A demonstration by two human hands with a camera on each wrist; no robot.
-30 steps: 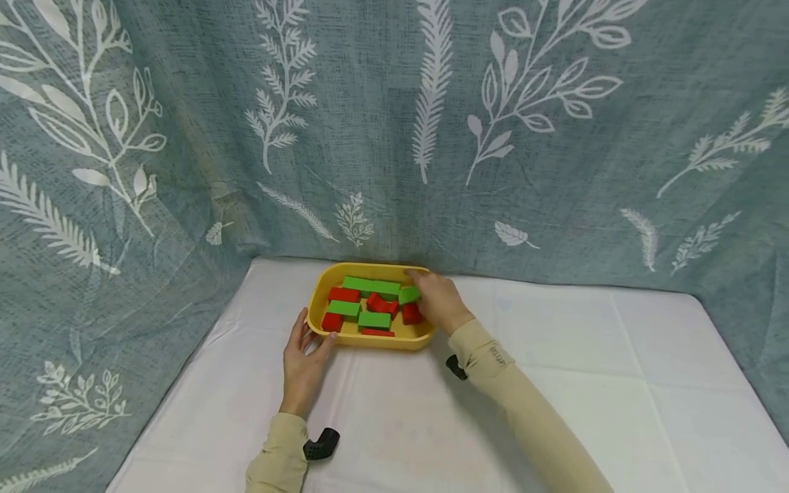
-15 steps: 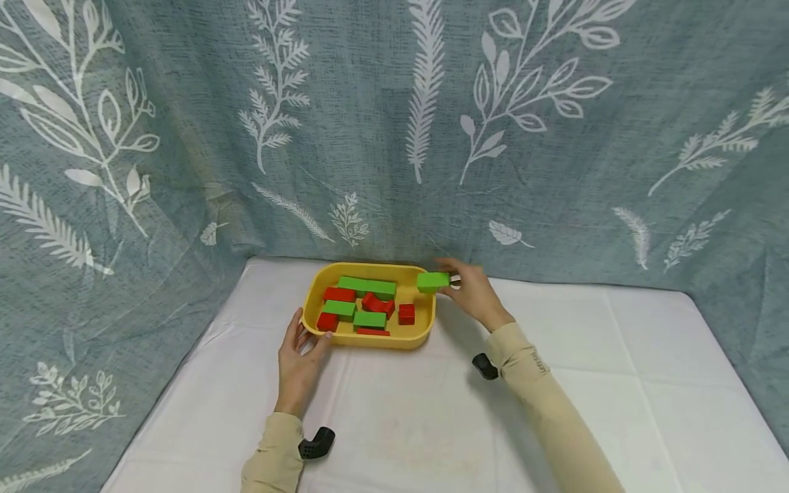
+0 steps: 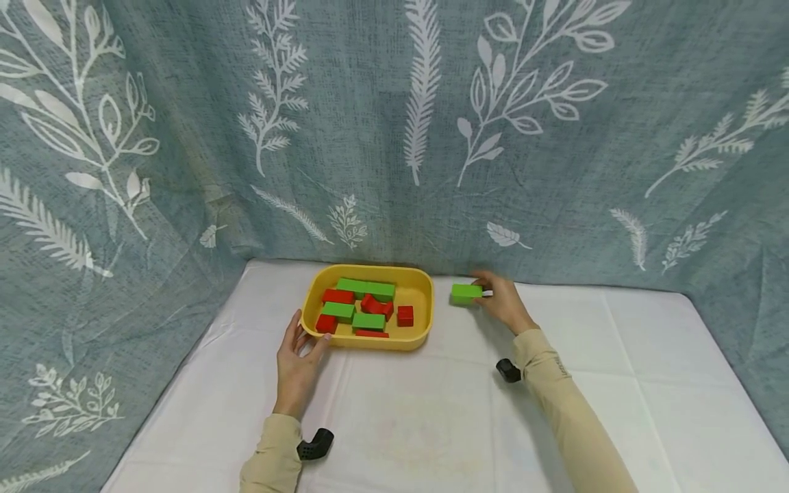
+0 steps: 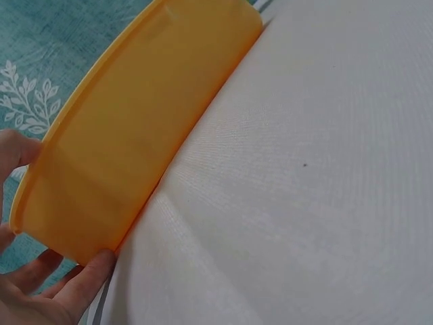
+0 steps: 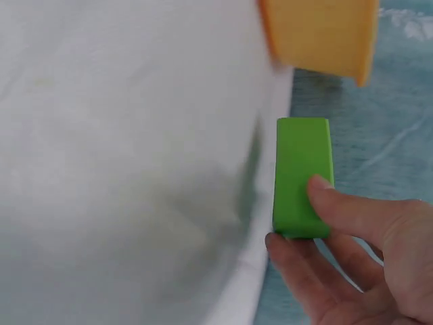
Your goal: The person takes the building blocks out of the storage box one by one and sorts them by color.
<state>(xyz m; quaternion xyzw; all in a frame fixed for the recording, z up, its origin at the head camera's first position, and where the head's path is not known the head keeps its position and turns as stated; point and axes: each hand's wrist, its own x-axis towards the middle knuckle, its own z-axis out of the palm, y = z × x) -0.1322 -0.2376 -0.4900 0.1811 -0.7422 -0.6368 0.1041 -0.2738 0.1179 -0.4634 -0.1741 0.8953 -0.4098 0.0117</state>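
Observation:
A yellow plastic tray (image 3: pixel 394 344) with rounded corners stands on the white-covered table. My left hand (image 3: pixel 298 373) grips its front left corner; in the left wrist view the thumb lies at the rim and the fingertips (image 4: pixel 95 267) reach the lower corner. To the right of the tray, my right hand (image 3: pixel 504 302) pinches one end of a green rectangular block (image 5: pixel 298 162) between thumb and fingers, the block's free end pointing toward the tray. Inside the tray lie several green blocks (image 3: pixel 368 320) and red blocks (image 3: pixel 405 315), among them a red piece with a curved notch (image 3: pixel 376 307).
A blue-green curtain (image 3: pixel 370 137) with white leaf patterns hangs behind the table and along its left side. The white tablecloth (image 3: pixel 419 424) stretches in front of the tray and out to the right. Black wrist devices (image 3: pixel 316 444) sit by both sleeves.
My right hand has lifted the green block out of the tray's right end and carried it right, past the rim. The left hand keeps its grip on the tray corner.

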